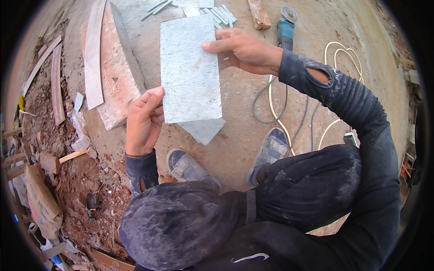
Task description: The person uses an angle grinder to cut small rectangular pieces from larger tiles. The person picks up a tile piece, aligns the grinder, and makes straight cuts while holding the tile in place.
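A pale grey rectangular stone tile [190, 77] with a rough face hangs upright in front of me, between both hands. My left hand [145, 118] pinches its lower left edge, thumb on the near face. Higher up, my right hand [244, 49] grips the right edge, thumb in front and the other fingers partly hidden behind. Below the tile shows a darker grey tile piece [203, 130] with a pointed lower end, its upper part covered.
To the left lies a reddish concrete block [118, 74] with a long pale strip [93, 58] on it. Cut stone strips [220, 16], a wood block [259, 14] and an angle grinder [285, 30] sit at the far side. Cables [276, 108] loop at right; rubble [86, 180] covers the left.
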`<control>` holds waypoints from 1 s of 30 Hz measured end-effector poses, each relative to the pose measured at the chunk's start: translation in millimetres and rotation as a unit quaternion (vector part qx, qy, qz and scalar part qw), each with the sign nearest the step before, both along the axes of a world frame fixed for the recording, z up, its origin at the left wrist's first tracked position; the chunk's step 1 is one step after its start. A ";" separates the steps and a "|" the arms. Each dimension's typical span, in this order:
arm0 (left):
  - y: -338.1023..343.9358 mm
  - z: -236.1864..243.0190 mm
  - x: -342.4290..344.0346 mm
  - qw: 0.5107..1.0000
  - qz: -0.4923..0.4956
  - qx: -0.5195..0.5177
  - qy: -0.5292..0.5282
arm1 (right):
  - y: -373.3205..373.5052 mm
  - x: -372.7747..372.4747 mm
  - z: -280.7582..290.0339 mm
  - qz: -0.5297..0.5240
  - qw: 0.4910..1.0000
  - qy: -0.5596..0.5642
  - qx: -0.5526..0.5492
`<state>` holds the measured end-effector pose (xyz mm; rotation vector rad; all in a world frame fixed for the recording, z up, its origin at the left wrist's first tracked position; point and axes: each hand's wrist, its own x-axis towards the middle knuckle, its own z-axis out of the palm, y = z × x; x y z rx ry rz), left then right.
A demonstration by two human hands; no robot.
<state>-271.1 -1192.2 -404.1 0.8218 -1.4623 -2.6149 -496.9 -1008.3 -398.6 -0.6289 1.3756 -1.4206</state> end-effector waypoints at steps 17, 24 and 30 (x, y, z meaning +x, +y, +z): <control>0.7 -7.5 -0.5 0.998 0.046 -0.027 0.031 | -13.1 -4.5 20.0 0.039 0.999 0.012 0.030; 2.0 27.0 -16.2 0.974 0.147 -0.139 0.102 | -84.0 0.7 27.8 -0.025 0.999 0.006 -0.045; 20.8 38.2 -40.3 0.895 0.199 -0.361 0.172 | -132.7 47.1 -12.0 -0.193 0.952 -0.147 -0.186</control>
